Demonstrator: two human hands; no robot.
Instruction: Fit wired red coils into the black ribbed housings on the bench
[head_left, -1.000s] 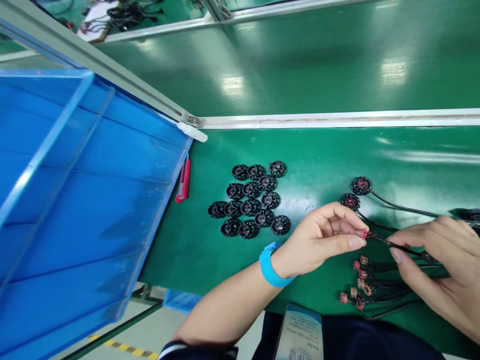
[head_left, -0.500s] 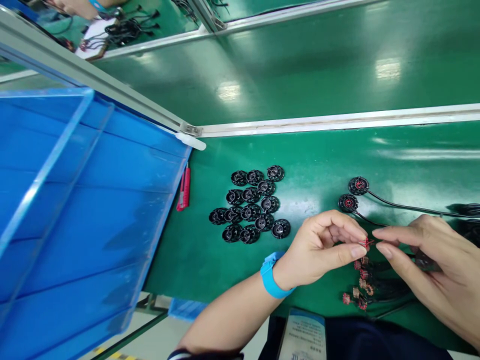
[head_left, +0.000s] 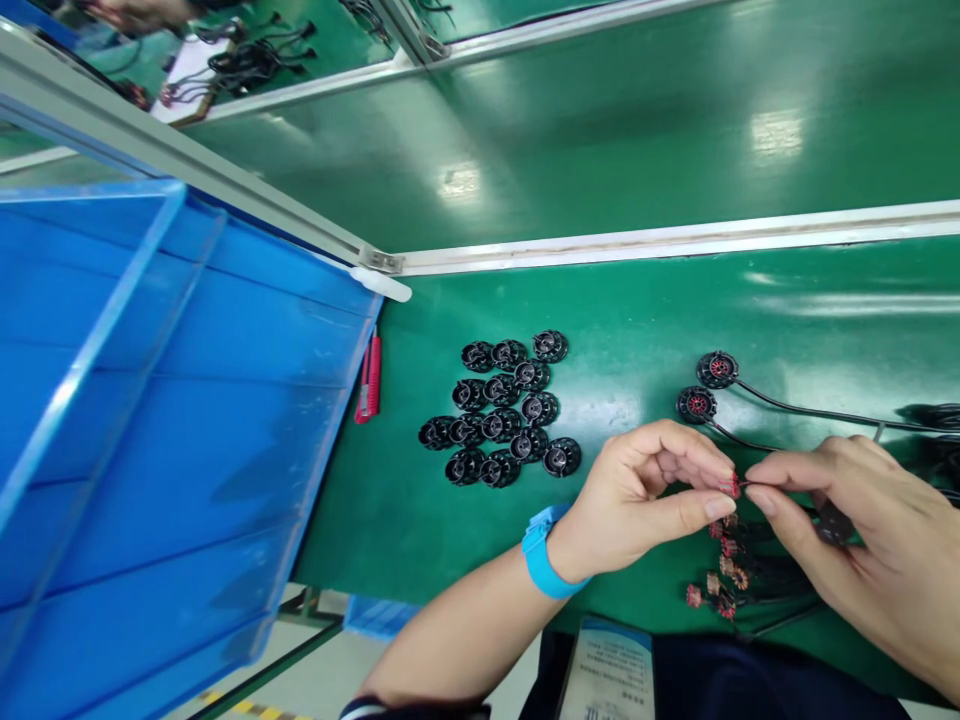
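Observation:
My left hand [head_left: 652,495], with a blue band [head_left: 544,550] round its wrist, pinches a small red wound motor stator [head_left: 730,486] between thumb and forefinger. Close against it, the thumb and forefinger of my right hand [head_left: 847,510] pinch a thin dark wire that runs to the stator. Something dark, partly hidden, shows under the right palm. Just below the hands lie several similar stators [head_left: 726,582] with red and copper windings and black cables. Two black round housings [head_left: 696,405] with red centres lie beyond my hands, each with a black cable.
Several black round housings [head_left: 501,424] stand in a group on the green table [head_left: 375,530]. A red box cutter [head_left: 368,380] lies beside a large blue bin [head_left: 187,450] at the left. Behind the metal rail [head_left: 600,252], at top left, are black cables and part of another person's hand.
My right fingers have moved slightly left and closed on the thin wire at the stator. My left hand keeps its hold. The other person's hand at top left has shifted.

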